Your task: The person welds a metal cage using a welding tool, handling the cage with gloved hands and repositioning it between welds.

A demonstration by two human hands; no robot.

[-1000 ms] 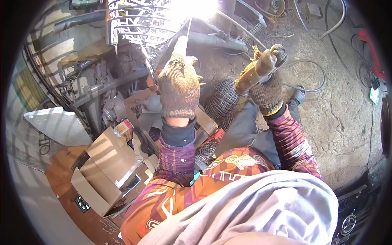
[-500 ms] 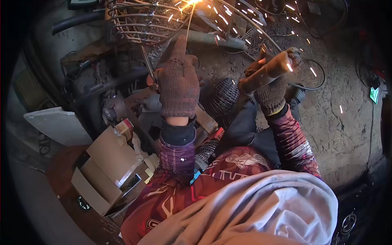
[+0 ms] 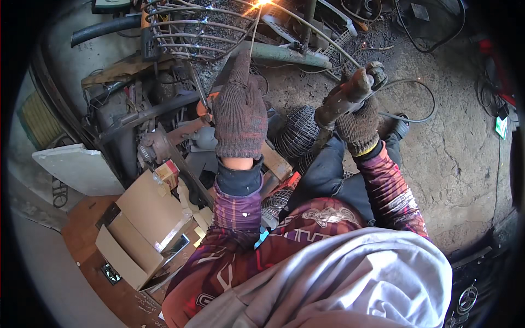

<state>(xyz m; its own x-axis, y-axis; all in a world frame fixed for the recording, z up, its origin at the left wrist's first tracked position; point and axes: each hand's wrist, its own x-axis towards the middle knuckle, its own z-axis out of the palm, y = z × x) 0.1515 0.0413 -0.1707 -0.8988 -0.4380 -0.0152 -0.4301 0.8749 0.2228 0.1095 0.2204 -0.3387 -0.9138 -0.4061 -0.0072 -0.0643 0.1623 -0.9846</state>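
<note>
My left hand (image 3: 240, 117), in a brown knit glove, closes round a thin metal rod (image 3: 255, 33) whose far end reaches a bright welding spot (image 3: 263, 2) at the top edge. Out to the right, my gloved right hand (image 3: 358, 117) grips a worn electrode holder (image 3: 344, 103). A long welding electrode (image 3: 328, 39) appears to run from it, curving up toward the same glow. Left of the spot stands a cage of bent metal bars (image 3: 202, 23). My left fingertips are partly hidden by the glove's back.
A greenish pipe (image 3: 287, 54) lies beyond my hands. A wire-mesh dome (image 3: 298, 131) sits between my forearms. An opened cardboard box (image 3: 150, 210) and a white board (image 3: 79, 167) are at left. A cable (image 3: 429, 104) loops across the concrete floor (image 3: 448, 180) at right.
The shower of sparks has died down to a small glow, and the surroundings look brighter. My right hand and the holder have shifted slightly left; my left hand is nearly still.
</note>
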